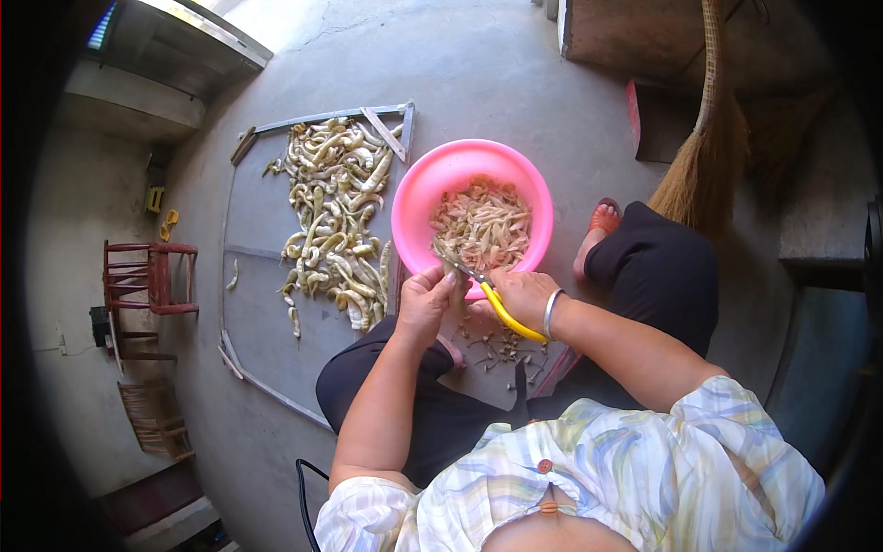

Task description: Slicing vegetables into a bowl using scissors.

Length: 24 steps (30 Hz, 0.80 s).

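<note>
My left hand (422, 303) pinches a pale, limp chili pepper (452, 279) over the near rim of a pink plastic basin (414, 200). Yellow-handled scissors (507, 310) are in my right hand (528, 297), their metal blades meeting the pepper; whether the blades are fully closed is hard to tell. Cut pepper pieces (486, 221) are heaped inside the basin. Whole pale peppers (338, 214) lie spread on a framed mesh screen (255, 228) to the left. Cut-off stems (514, 348) are scattered on the floor between my legs.
A straw broom (703, 159) stands at the right, beside a red-edged dustpan (655, 124). Red wooden chairs (165, 279) and a bamboo chair (155, 421) line the left wall. My sandalled foot (601, 224) is right of the basin. A black cable (303, 497) hangs at lower left.
</note>
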{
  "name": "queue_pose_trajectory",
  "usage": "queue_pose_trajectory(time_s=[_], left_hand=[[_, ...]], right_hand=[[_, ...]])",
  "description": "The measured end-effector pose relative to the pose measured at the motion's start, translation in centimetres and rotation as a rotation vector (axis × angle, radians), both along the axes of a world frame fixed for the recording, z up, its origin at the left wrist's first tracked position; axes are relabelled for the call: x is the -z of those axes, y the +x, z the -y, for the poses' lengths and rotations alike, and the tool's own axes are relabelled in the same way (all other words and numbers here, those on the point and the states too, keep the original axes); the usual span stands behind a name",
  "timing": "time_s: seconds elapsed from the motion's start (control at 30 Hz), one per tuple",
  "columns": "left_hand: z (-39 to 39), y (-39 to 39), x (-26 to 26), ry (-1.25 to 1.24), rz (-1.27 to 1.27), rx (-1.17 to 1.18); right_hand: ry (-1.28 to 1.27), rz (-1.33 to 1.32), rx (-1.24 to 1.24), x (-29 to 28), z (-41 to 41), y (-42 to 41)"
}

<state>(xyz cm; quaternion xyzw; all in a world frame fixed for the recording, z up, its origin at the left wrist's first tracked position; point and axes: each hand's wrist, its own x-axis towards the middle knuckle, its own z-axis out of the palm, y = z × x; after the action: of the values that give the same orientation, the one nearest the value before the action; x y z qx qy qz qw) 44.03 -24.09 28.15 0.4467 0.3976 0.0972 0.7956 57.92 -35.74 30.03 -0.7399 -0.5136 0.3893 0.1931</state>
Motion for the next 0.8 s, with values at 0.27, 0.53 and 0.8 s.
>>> queue_pose_trajectory(time_s=[0.27, 0.53, 0.8], left_hand=[[-0.2, -0.4, -0.2, -0.115, -0.120, 0.206], [-0.7, -0.3, -1.0, -0.319, 0.052, 0.119], [-0.6, -0.4, -0.1, -0.191, 0.135, -0.038]], right_hand=[[0.026, 0.048, 0.030, 0.7, 0.0, 0.3], [0.026, -0.113, 0.085, 1.8, -0.7, 1.4], [0.021, -0.094, 0.054, 1.6, -0.1, 0.6]])
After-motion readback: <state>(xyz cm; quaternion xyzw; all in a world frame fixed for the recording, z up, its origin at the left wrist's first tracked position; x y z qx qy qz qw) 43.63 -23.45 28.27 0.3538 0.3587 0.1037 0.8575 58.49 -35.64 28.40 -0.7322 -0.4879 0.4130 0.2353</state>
